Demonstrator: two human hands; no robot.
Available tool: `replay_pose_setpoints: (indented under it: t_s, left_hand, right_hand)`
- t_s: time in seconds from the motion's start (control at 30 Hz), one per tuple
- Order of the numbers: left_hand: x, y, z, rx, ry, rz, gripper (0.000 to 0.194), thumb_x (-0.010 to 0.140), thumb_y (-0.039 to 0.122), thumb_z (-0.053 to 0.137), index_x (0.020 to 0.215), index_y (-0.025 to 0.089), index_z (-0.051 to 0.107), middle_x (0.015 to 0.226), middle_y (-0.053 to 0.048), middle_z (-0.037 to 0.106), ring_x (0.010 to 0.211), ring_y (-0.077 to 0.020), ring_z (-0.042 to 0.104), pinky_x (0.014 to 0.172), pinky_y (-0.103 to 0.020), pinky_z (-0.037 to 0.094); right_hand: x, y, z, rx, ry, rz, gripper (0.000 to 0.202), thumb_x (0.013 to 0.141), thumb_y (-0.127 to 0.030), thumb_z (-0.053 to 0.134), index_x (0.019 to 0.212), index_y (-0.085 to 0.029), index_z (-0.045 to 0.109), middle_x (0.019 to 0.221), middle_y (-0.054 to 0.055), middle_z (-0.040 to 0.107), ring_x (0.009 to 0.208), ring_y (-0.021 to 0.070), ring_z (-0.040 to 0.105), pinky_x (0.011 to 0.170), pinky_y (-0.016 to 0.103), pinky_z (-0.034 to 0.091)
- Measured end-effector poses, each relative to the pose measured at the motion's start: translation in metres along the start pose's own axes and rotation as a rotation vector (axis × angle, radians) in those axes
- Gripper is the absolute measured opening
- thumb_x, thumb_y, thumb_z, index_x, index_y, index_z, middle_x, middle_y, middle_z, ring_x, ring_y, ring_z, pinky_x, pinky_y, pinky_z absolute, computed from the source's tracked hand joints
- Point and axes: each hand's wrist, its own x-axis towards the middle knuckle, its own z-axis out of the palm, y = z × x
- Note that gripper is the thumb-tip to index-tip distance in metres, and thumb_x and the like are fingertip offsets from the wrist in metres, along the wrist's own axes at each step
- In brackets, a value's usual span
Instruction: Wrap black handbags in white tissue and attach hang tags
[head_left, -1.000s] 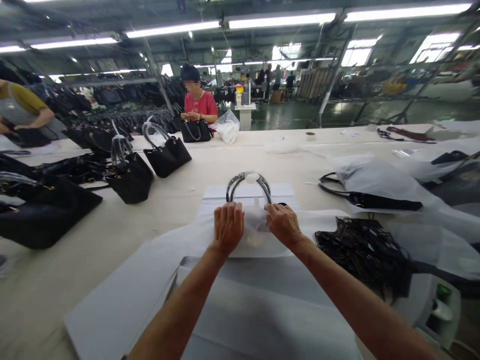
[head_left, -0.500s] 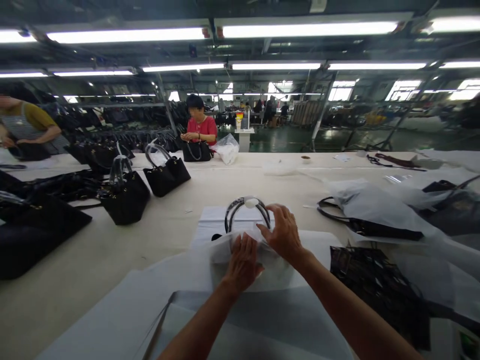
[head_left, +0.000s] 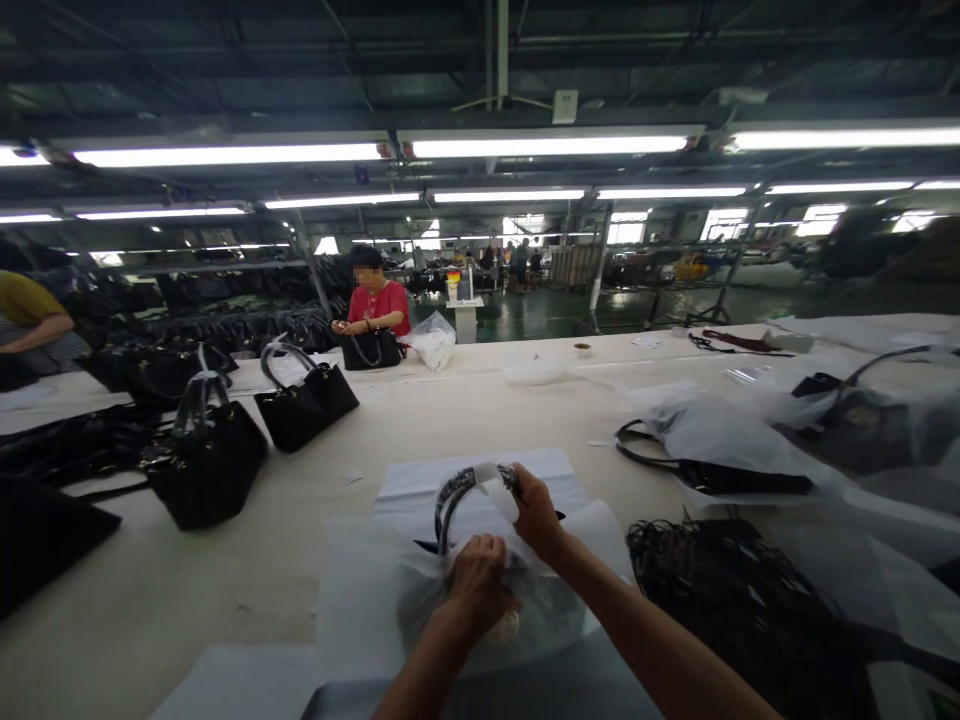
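The bag [head_left: 420,610] sits beneath cloudy plastic wrap [head_left: 564,612] at the table's [head_left: 525,420] near side. The right hand [head_left: 537,508] grasps its handles [head_left: 448,500] right of their top; the left hand [head_left: 478,578] rests on the wrap, fingers bent, whether pinching cannot be told. Steady handles and light left-hand pressure would likely spare the wrap creases.
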Motion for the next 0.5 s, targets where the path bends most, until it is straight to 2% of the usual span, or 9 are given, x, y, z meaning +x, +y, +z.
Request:
replay_pose_setpoints:
  t_s: [0.13, 0.27, 0.4, 0.5]
  left_hand:
    - [-0.011, 0.002, -0.005, -0.004, -0.008, 0.01, 0.039, 0.058, 0.019, 0.074, 0.093, 0.011, 0.057, 0.099, -0.012, 0.06, 0.097, -0.028, 0.053, 0.085, -0.037, 0.04]
    - [-0.025, 0.0, -0.011, -0.048, 0.0, 0.037, 0.031, 0.064, 0.016, 0.069, 0.092, 0.013, 0.057, 0.102, -0.01, 0.059, 0.1, -0.0249, 0.052, 0.087, -0.034, 0.038]
    - [-0.048, 0.006, -0.013, -0.095, -0.004, 0.057, 0.03, 0.063, 0.01, 0.066, 0.091, 0.015, 0.057, 0.103, -0.007, 0.058, 0.097, -0.0202, 0.053, 0.085, -0.029, 0.039]
    - [-0.07, 0.017, -0.011, -0.164, -0.049, 0.056, 0.027, 0.063, 0.006, 0.058, 0.087, 0.017, 0.056, 0.098, -0.006, 0.059, 0.093, -0.0187, 0.054, 0.079, -0.027, 0.041]
  right_hand:
    - [-0.008, -0.016, -0.01, 0.193, 0.041, 0.004, 0.017, 0.071, -0.032, 0.047, 0.061, -0.02, 0.041, 0.056, -0.005, 0.039, 0.055, 0.0093, 0.031, 0.051, 0.022, 0.03]
    - [-0.022, -0.044, -0.018, 0.288, 0.041, 0.03, 0.014, 0.068, -0.029, 0.05, 0.061, -0.019, 0.044, 0.056, -0.005, 0.039, 0.055, 0.0089, 0.032, 0.051, 0.021, 0.031]
    - [-0.044, -0.068, -0.031, 0.438, 0.025, 0.081, 0.012, 0.067, -0.03, 0.055, 0.065, -0.018, 0.051, 0.055, -0.005, 0.042, 0.051, 0.0079, 0.031, 0.047, 0.021, 0.03]
    - [-0.066, -0.074, -0.04, 0.522, 0.055, 0.159, 0.018, 0.068, -0.035, 0.058, 0.064, -0.019, 0.052, 0.053, -0.005, 0.041, 0.048, 0.0079, 0.032, 0.045, 0.021, 0.03]
